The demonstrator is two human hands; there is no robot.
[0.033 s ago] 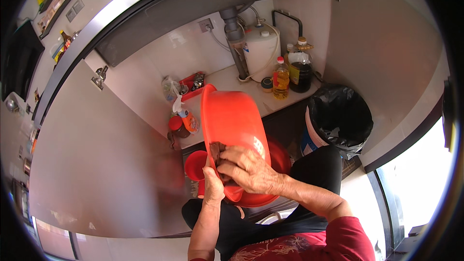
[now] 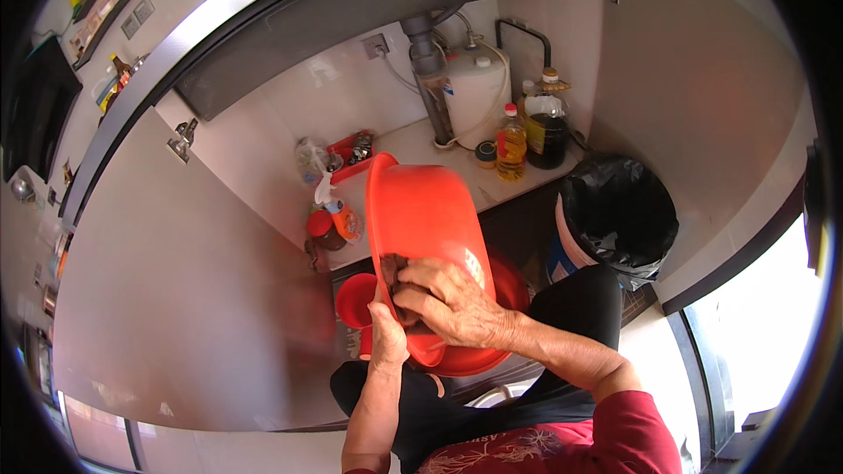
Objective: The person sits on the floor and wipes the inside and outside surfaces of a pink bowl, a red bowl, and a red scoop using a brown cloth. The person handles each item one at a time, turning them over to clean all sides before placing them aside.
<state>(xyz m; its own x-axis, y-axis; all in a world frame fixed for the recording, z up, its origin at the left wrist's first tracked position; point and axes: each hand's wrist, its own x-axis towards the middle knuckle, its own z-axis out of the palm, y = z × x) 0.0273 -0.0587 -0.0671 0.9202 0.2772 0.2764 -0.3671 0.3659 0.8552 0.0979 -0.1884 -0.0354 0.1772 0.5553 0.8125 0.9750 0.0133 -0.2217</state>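
Note:
A red plastic basin (image 2: pixel 428 215) is tipped up on its side in front of me. My left hand (image 2: pixel 387 338) grips it by the lower rim, thumb showing and the other fingers hidden by the basin. My right hand (image 2: pixel 452 305) is closed on a dark brown cloth (image 2: pixel 392 269) and presses it against the outer wall near that rim. Underneath lies a second red basin (image 2: pixel 507 294), partly covered by the first. A red dipper (image 2: pixel 355 300) stands just left of the raised basin.
An open cabinet holds a white tank (image 2: pixel 475 96), an oil bottle (image 2: pixel 510 149), a dark bottle (image 2: pixel 546 136), a spray bottle (image 2: pixel 342 215) and a red-lidded jar (image 2: pixel 323 230). A bin with a black liner (image 2: pixel 619 211) stands right; a cabinet door (image 2: pixel 193 298) swings out left.
My right hand has shifted very slightly with the cloth along the basin's side. The left hand keeps its hold on the rim.

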